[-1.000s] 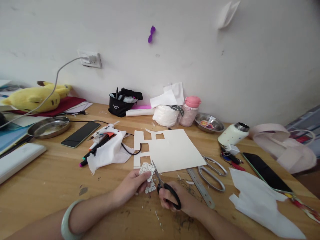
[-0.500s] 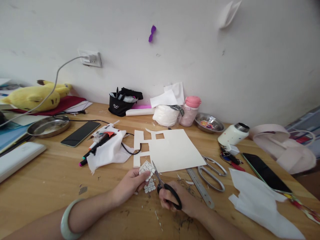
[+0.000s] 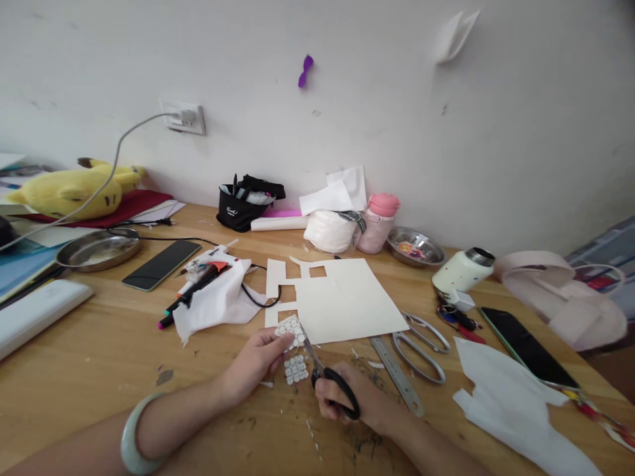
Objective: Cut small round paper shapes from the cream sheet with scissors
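Note:
Between the thumb and fingers of my left hand (image 3: 262, 360) is a small piece of white paper (image 3: 290, 330) printed with black-outlined rounded shapes. My right hand (image 3: 342, 393) is closed round the black handles of a pair of scissors (image 3: 318, 365). Their blades point up and away, lying along the right edge of the held piece. Just below it a second patterned piece (image 3: 296, 370) rests on the wooden table. Behind the scissors lies a large cream sheet of card (image 3: 352, 297) with rectangular notches cut from its left side.
A steel ruler (image 3: 397, 375) and grey-handled scissors (image 3: 421, 347) lie to the right, partly under the card. White tissue (image 3: 516, 396) and a phone (image 3: 528, 347) are farther right. Markers (image 3: 193, 294) and crumpled tissue (image 3: 218, 301) lie left. A pen pouch (image 3: 241, 205) stands behind.
The held paper piece has turned slightly in my left hand, its top edge now flatter. The scissor blades have shifted a little with it, still at its right edge.

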Available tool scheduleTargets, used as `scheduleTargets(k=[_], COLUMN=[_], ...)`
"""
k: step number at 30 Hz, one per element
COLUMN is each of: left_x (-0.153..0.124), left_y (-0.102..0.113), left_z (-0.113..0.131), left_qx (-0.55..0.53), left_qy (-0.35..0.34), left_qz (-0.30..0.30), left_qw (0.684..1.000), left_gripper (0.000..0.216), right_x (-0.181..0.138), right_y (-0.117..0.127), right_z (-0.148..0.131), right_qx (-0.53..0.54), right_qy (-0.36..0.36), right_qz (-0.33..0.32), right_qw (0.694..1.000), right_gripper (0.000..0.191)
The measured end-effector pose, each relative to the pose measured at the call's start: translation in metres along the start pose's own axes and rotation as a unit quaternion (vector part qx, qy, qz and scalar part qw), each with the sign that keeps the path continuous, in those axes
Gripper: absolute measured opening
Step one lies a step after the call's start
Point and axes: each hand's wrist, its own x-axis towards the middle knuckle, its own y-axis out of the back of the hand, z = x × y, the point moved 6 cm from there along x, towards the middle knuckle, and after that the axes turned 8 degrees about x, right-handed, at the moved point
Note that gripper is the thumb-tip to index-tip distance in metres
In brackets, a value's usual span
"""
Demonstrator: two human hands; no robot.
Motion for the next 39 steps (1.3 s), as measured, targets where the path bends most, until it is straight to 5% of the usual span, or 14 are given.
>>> scheduleTargets(k=[22,33,39], left_x=[0.002,0.002,0.001], left_y=[-0.001,0.003,-0.008], left_z=[-0.003,0.000,-0.005], left_qx=[0.024,0.028,0.076], left_qy=[0.015,-0.007,-0.006], left_qz=[-0.026,0.013,-0.061], left_qw=[0.999,0.999,0.995], left_gripper=[0.043,0.042,0.041], right_x=[-0.004,-0.002,-0.002], right_y=[-0.002,-0.002,-0.004], right_z=[-0.011,-0.008,-0.008], right_qx=[0.044,0.032,0.010], right_qy=[-0.025,-0.001,0.002], right_qz=[0.002,-0.005,-0.002], right_qw=[0.999,0.999,1.000], right_gripper=[0.039,0.045,0.042])
